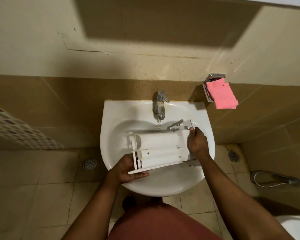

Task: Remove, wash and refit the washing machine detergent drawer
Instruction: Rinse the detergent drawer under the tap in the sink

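A brown tiled wall (59, 104) fills the far side, and a pale tiled floor (42, 196) lies near. A white sink (163, 186) sticks out from the wall in the middle. A white basket (16, 129) with lots of holes is on the left. A bit of a white toilet (294, 226) shows in the near right corner.

The white drawer (160, 148) is over the sink bowl, held up by both hands. It is upside down, so its smooth round bottom faces up. It lies long ways from left to right.

The left hand (126, 170) is closed around the near left corner of the drawer. The right hand (197, 142) grips the right end, with the thumb on top. The hands are apart, one at each end.

A shiny tap (160, 104) stands at the far side of the sink, just past the drawer. A pink cloth (222, 96) hangs from a metal holder (213, 77) on the wall to the right. A hose (270, 179) lies on the right floor. Two round drains (90, 164) sit in the floor, one on each side of the sink.
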